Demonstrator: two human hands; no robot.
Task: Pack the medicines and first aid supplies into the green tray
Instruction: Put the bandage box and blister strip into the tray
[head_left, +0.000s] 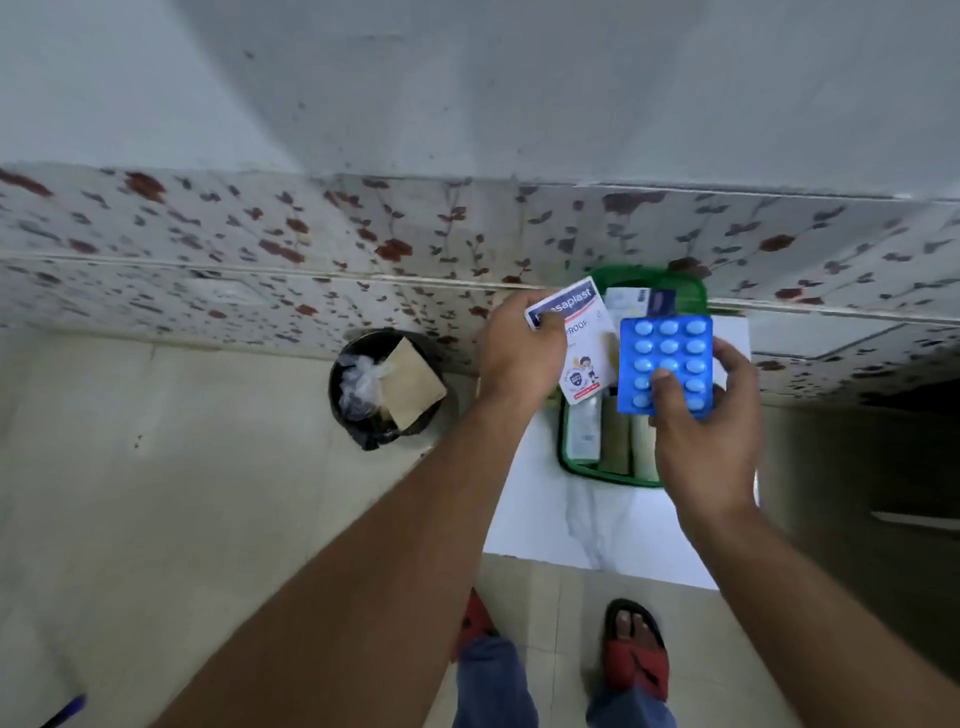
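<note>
The green tray (613, 475) stands on a small white table (602, 525), mostly hidden behind both hands. My left hand (519, 353) grips a white plaster box (582, 358) with a blue name band, held above the tray's left part. My right hand (711, 436) holds a blue blister pack of pills (667, 353) by its lower edge, thumb on its face, over the tray's right part. Inside the tray I see a white tube and pale boxes (613, 441) at the near end and small cartons (639, 301) at the far end.
A black waste bin (384, 389) with a plastic bag and brown cardboard sits on the floor left of the table. A flower-patterned tiled wall (311, 249) runs behind. My feet in red sandals (636, 649) stand at the table's near edge. A dark opening lies right.
</note>
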